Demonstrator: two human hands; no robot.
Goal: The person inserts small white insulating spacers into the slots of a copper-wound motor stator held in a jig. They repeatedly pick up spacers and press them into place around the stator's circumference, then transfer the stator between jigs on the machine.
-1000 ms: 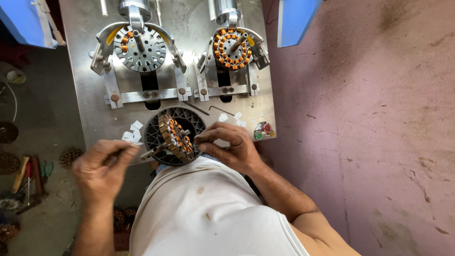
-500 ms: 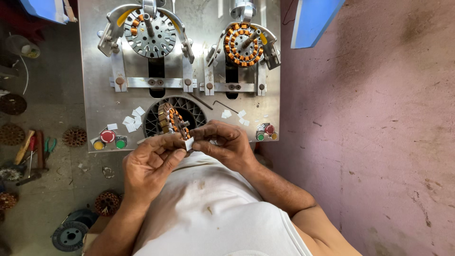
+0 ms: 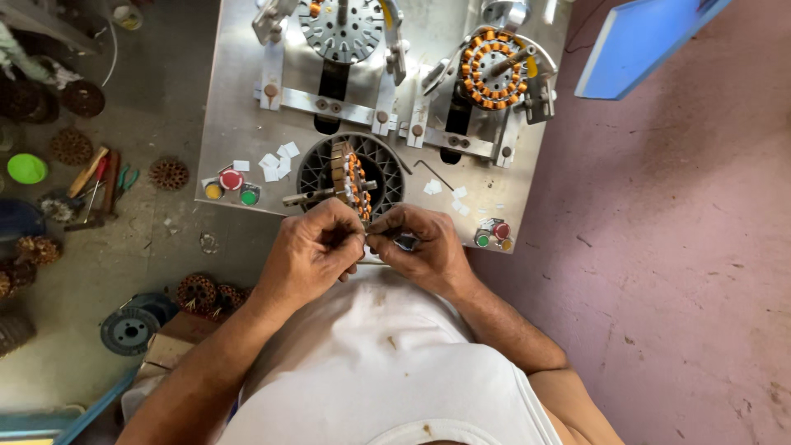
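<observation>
My left hand (image 3: 317,247) and my right hand (image 3: 422,245) are pinched together at the near edge of a metal machine table (image 3: 239,124). Their fingertips meet over a small part, too small to tell, just below a wound stator (image 3: 353,180) standing on edge with copper coils. That stator sits on a shaft over a round black grille (image 3: 387,165). Further back a bare grey stator (image 3: 342,29) is clamped at the left station. A copper-wound stator (image 3: 493,70) is clamped at the right station.
Coloured push buttons (image 3: 232,185) sit at the table's left front, another set of buttons (image 3: 493,235) at the right front. Small white paper slips (image 3: 276,161) lie near them. Stators, hand tools (image 3: 99,177) and a spool (image 3: 130,328) lie on the floor at left. A blue board (image 3: 638,45) leans at the upper right.
My left hand came in from the left and joined my right hand at the table's front edge. The view tilted down and left, showing more floor.
</observation>
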